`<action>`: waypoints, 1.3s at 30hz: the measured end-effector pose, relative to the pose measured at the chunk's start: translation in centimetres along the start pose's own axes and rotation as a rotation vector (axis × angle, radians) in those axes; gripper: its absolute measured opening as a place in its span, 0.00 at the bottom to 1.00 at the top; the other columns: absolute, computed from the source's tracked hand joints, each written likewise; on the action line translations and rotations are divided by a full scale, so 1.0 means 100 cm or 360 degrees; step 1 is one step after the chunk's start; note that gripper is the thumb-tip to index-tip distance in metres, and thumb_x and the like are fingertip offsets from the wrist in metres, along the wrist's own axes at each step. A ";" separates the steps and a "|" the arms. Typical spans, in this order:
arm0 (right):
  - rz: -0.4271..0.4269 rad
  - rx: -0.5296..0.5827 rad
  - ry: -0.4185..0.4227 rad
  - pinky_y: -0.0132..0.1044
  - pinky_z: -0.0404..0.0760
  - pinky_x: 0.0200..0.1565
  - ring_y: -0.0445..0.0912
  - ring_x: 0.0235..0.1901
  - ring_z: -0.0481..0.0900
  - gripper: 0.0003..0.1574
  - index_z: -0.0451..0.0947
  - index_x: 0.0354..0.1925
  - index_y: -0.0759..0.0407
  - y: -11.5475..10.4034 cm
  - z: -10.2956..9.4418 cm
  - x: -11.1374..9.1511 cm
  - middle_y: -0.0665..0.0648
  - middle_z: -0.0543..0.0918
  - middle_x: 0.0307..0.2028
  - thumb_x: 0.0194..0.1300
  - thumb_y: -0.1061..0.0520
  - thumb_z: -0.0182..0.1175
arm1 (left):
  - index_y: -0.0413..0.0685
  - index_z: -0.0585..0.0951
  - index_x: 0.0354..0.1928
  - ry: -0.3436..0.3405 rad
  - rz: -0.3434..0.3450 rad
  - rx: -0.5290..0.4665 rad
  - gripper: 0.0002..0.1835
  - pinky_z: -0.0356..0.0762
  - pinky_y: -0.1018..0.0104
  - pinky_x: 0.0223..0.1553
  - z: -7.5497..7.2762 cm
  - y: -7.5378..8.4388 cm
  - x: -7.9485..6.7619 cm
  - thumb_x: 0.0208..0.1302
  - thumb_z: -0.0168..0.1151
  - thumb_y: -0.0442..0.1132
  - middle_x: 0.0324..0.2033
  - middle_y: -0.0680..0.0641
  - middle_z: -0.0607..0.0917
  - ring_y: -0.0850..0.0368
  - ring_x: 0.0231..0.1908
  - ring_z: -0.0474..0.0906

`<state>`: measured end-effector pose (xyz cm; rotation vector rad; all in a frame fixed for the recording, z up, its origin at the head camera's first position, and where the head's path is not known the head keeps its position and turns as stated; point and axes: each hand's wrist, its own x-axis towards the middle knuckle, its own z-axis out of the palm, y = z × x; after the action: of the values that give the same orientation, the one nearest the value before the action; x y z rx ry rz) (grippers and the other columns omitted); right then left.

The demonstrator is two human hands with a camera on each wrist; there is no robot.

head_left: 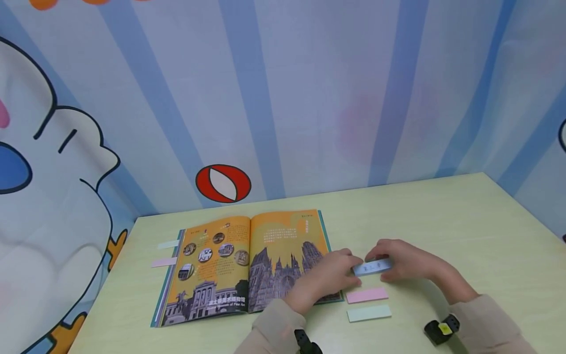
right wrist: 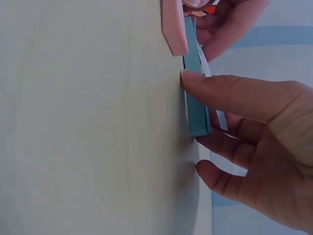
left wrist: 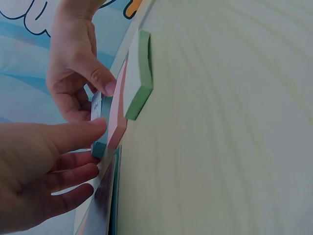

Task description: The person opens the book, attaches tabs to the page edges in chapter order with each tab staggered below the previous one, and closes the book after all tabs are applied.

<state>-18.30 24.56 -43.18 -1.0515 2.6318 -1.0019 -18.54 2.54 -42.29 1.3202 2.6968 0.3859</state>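
Note:
A blue sticky note pad (head_left: 372,267) with writing on its top lies on the table between both hands. My right hand (head_left: 404,260) pinches its right part, the thumb on the near side and fingers behind, as the right wrist view shows. My left hand (left wrist: 54,171) grips the pad's left end between thumb and fingers. In the right wrist view a pale strip (right wrist: 221,120) stands slightly apart from the blue block. Nearer the front lie a pink sticky note pad (head_left: 367,295) and a pale green one (head_left: 369,313), neither touched by a hand.
Left of the pads an open book (head_left: 221,275) lies on the table (head_left: 468,221), its right edge partly under my left forearm and hand. A pale tab (head_left: 169,244) and a pink tab (head_left: 164,262) stick out from its left edge. A striped blue backdrop (head_left: 309,98) hangs behind.

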 end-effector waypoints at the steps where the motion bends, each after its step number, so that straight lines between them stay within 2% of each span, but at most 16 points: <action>1: 0.0003 -0.0003 0.0002 0.35 0.74 0.38 0.41 0.36 0.73 0.21 0.80 0.44 0.61 0.000 0.000 0.000 0.50 0.78 0.38 0.48 0.65 0.69 | 0.47 0.81 0.50 0.0007 0.0004 0.0038 0.17 0.63 0.80 0.28 0.001 0.001 0.001 0.59 0.65 0.43 0.34 0.53 0.79 0.67 0.28 0.67; 4: 0.0036 -0.0017 -0.0002 0.35 0.74 0.37 0.41 0.35 0.73 0.19 0.80 0.42 0.60 0.000 0.001 0.001 0.49 0.77 0.37 0.49 0.64 0.69 | 0.46 0.82 0.48 0.0031 -0.0002 0.0114 0.16 0.62 0.80 0.27 0.002 0.004 0.001 0.58 0.66 0.43 0.32 0.53 0.78 0.66 0.27 0.66; 12: 0.0090 0.0035 -0.0032 0.33 0.74 0.34 0.38 0.33 0.72 0.13 0.81 0.39 0.59 0.002 0.001 0.000 0.48 0.78 0.35 0.51 0.63 0.68 | 0.45 0.84 0.45 0.0066 -0.0053 0.0071 0.14 0.63 0.80 0.28 0.002 0.006 0.001 0.58 0.66 0.42 0.31 0.53 0.77 0.66 0.27 0.65; 21: 0.0048 0.0048 -0.0041 0.32 0.73 0.33 0.38 0.32 0.72 0.13 0.81 0.40 0.59 0.001 0.002 0.001 0.48 0.78 0.36 0.53 0.62 0.67 | 0.44 0.82 0.45 0.0085 -0.0074 0.0090 0.14 0.66 0.80 0.29 0.003 0.004 0.001 0.59 0.65 0.41 0.33 0.51 0.78 0.65 0.28 0.69; 26: 0.0021 0.0061 -0.0026 0.33 0.73 0.33 0.39 0.32 0.71 0.13 0.81 0.41 0.60 -0.004 -0.001 0.002 0.49 0.78 0.36 0.54 0.62 0.67 | 0.43 0.83 0.43 0.0112 -0.0073 0.0027 0.11 0.65 0.80 0.28 0.002 0.001 -0.001 0.60 0.64 0.40 0.32 0.52 0.78 0.66 0.27 0.68; 39: -0.0044 0.0103 -0.0018 0.31 0.70 0.32 0.38 0.33 0.70 0.13 0.81 0.42 0.57 -0.020 -0.009 0.004 0.47 0.77 0.37 0.56 0.62 0.66 | 0.44 0.83 0.44 0.0194 -0.0015 0.0063 0.11 0.66 0.81 0.29 -0.011 0.000 -0.014 0.61 0.62 0.40 0.34 0.52 0.79 0.66 0.29 0.69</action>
<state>-17.78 23.70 -41.19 -1.0787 2.5638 -1.0760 -17.91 1.24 -41.25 1.3357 2.8228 0.4274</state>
